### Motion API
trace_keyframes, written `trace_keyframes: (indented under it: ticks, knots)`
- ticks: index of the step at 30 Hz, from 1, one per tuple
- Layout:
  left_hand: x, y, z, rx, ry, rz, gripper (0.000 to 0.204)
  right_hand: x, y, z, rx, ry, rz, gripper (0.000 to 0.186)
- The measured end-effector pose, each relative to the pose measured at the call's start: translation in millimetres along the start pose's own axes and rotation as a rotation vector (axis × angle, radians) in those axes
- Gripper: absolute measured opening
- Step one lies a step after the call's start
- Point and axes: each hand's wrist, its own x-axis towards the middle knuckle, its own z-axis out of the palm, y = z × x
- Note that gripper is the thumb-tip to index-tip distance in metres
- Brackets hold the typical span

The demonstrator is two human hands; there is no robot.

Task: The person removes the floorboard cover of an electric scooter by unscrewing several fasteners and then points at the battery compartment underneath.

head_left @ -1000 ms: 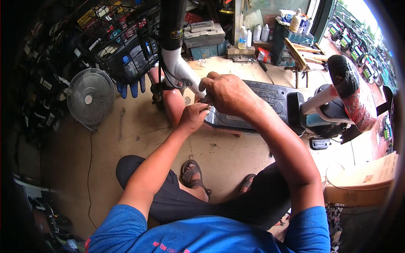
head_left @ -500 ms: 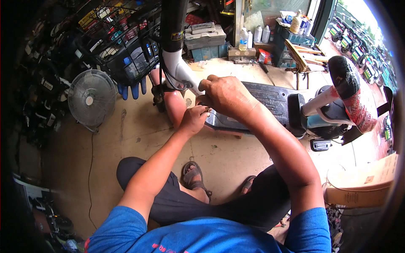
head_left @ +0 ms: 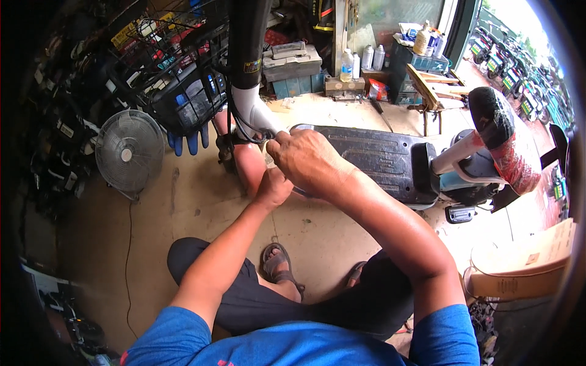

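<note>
The right hand (head_left: 308, 161) is curled over a small pale piece (head_left: 269, 160) and seems to pinch it, right where the white stem (head_left: 255, 113) meets the deck (head_left: 372, 155) of the scooter. The left hand (head_left: 273, 186) sits just under it, fingers bent up to the same spot. I cannot tell if it grips the piece or only steadies it. The piece is mostly hidden between the two hands, near the red fender (head_left: 250, 165).

The piece looks tiny and light, so it could slip out easily. Fingertips are the best way to hold it. The scooter looks heavy and stiff. The stem or the deck edge would be good places to grab it.

A black wire basket (head_left: 177, 79) hangs on the left, far side. It holds a dark box with blue marks, and blue gloves (head_left: 186, 141) hang under it. At the far wall a grey toolbox (head_left: 292, 61) is shut. A blue crate (head_left: 427, 61) on the far right holds bottles. A fan (head_left: 130, 154) stands on the left.
</note>
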Motion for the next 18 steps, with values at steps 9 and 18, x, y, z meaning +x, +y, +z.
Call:
trace_keyframes:
  ticks: [9,18]
  knots:
    - [-8,-28,4,-0.038,-0.048,-0.107,0.021,0,-4,-5,-0.048,-0.071,0.011,0.026]
    - [-14,-33,4,0.070,-0.091,-0.085,0.021,-5,0,-3,-0.082,0.031,-0.012,0.019]
